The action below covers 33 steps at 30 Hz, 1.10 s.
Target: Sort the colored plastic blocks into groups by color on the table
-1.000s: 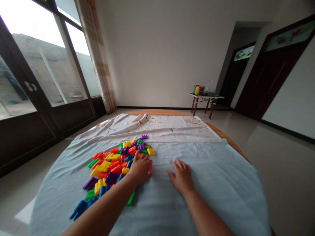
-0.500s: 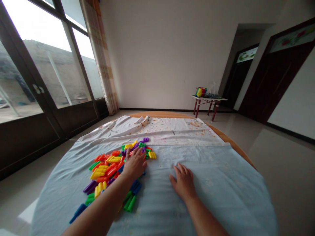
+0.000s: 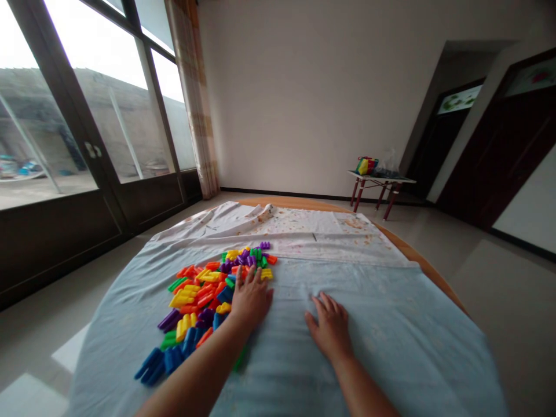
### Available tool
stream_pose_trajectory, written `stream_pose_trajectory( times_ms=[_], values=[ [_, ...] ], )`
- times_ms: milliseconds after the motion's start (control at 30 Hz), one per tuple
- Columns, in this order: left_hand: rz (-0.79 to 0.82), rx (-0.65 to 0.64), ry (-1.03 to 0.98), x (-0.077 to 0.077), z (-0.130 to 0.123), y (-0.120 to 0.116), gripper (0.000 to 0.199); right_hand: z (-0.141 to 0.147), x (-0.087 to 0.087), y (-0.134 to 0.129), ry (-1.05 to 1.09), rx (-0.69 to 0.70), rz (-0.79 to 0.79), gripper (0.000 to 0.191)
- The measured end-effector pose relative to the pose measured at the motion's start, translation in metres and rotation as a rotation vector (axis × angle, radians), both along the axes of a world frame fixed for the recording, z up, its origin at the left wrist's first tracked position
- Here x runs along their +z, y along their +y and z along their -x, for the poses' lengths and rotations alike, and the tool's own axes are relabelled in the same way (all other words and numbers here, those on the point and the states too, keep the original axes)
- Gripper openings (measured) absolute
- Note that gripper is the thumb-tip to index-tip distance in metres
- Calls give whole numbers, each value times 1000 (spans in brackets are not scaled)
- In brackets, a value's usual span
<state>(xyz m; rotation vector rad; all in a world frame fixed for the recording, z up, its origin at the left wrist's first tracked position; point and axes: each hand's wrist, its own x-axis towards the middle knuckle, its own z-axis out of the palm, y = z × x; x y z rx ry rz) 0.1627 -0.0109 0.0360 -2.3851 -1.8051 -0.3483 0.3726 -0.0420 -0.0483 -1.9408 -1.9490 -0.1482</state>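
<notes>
Plastic pieces (image 3: 207,288) heaped loose beneath and left of the spread fingers of your left hand (image 3: 252,298); grip under palm: cannot tell. Your right hand (image 3: 330,324): fingers part-open over blue cloth (image 3: 391,324), nothing seen held. Progress: colours intermingled; no separate group discernible, remainder unclear.

Daylight glares white through the windows (image 3: 102,49) on the left; the door (image 3: 495,145) at right is dim, and edges look stretched.
</notes>
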Motion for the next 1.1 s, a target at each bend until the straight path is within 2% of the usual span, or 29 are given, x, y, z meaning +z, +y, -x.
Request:
stream_pose_trajectory(
  times_ms=[100,200,300,433,533,633,700,767,833,900,1000,1100],
  values=[
    [13,-140,-52,-13,-23,-36,46,1,3,-2,-1,-8,-7,42],
    [119,-271,-137,-29,-28,-61,47,3,7,-3,-4,-9,-16,42],
    [214,-217,-180,-33,-16,-63,48,4,9,-4,-1,-14,-33,40],
    [225,-89,-214,-27,-7,-55,51,2,3,-4,1,-2,-64,38],
    [234,-184,-258,-30,-17,-58,46,-5,-4,-2,27,14,-117,38],
    [296,-410,-322,-44,-28,-62,41,-8,-1,11,107,36,-202,36],
    [337,-516,-318,-55,-31,-60,40,0,12,31,171,110,-220,35],
    [326,-555,-300,-66,-31,-54,39,19,30,62,237,206,-185,34],
    [223,-581,-273,-79,-32,-46,36,47,47,101,307,249,-107,34],
    [43,-625,-239,-97,-35,-38,34,78,58,144,334,275,-7,35],
    [-224,-642,-228,-128,-45,-27,26,117,61,201,342,286,73,35],
    [-327,-570,-240,-152,-54,-20,25,139,57,236,358,279,175,41]
  ],
)
